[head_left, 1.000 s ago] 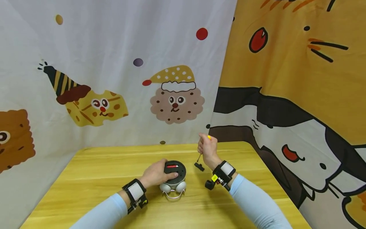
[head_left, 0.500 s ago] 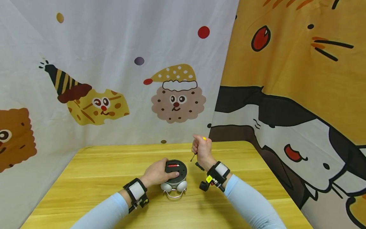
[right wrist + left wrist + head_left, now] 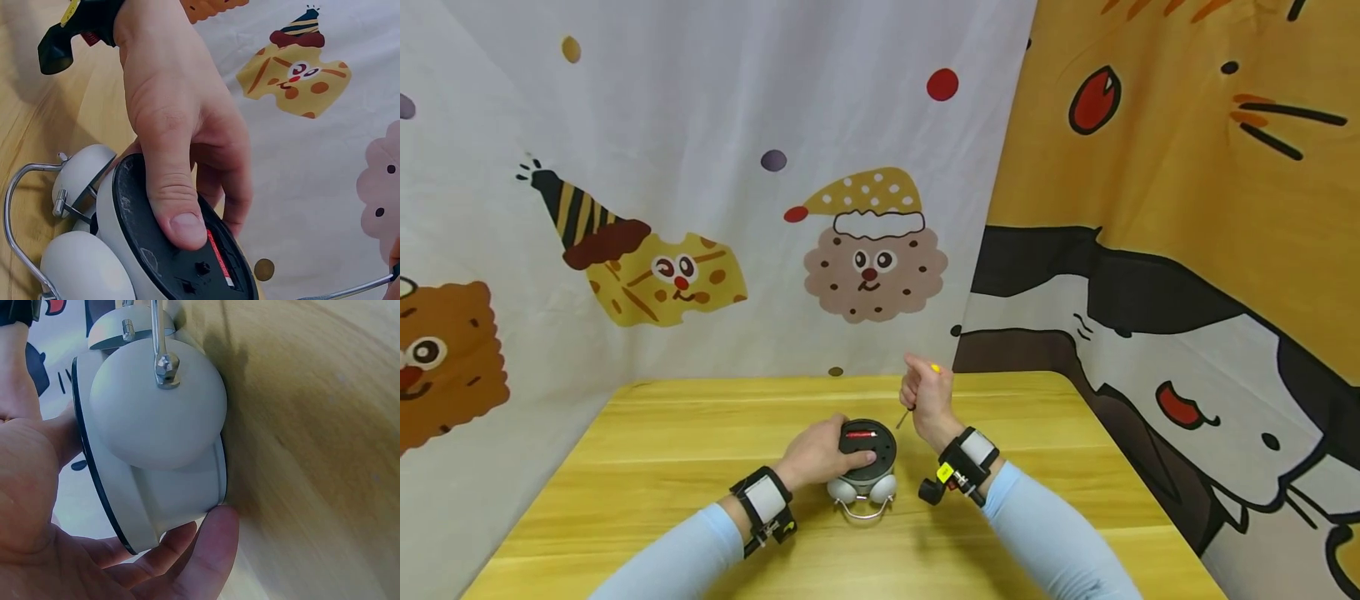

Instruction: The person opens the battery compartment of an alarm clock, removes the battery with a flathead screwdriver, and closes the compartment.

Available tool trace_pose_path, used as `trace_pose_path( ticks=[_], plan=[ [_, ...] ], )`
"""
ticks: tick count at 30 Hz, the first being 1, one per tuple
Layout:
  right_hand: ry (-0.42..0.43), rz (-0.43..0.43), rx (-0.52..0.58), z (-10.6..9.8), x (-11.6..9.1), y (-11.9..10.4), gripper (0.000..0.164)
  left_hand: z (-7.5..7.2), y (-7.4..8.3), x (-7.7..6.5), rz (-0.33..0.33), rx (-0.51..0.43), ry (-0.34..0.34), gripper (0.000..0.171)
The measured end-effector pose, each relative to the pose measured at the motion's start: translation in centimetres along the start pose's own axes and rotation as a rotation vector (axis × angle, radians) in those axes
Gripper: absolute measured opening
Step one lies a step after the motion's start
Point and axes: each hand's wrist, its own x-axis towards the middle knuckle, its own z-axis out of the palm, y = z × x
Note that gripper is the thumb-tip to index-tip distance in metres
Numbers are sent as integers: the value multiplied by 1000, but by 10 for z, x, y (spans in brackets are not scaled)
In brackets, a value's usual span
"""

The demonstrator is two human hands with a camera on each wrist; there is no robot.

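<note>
A white twin-bell alarm clock (image 3: 862, 482) lies on its front, its black back (image 3: 169, 250) facing up. A red, battery-like cylinder (image 3: 220, 259) shows in a slot of that back. My left hand (image 3: 820, 454) grips the clock by its side, thumb across the back and fingers around the rim (image 3: 103, 494). To the clock's right, my right hand (image 3: 929, 400) holds a screwdriver in a fist. The screwdriver's thin metal shaft (image 3: 904, 419) points down and left, apart from the clock; its yellow handle end (image 3: 936, 367) shows above the fist.
Both hands are over a yellow wood-grain table (image 3: 685, 442). Printed curtains (image 3: 700, 125) hang behind it and along the right side. The clock's bells and wire handle (image 3: 863, 516) face the near edge.
My right hand has moved left toward the clock with the screwdriver. The small black piece, earlier at the screwdriver's tip, then by the wrist, is out of sight now. The left hand keeps its hold.
</note>
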Motion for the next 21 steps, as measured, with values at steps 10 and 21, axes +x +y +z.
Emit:
trace_pose_path(
  ticks=[10, 21],
  plan=[
    [20, 50, 30, -4, -5, 8, 60, 9, -1, 0, 11, -29, -15, 74],
    [12, 63, 51, 9, 3, 11, 59, 1, -4, 5, -7, -21, -4, 75]
  ],
)
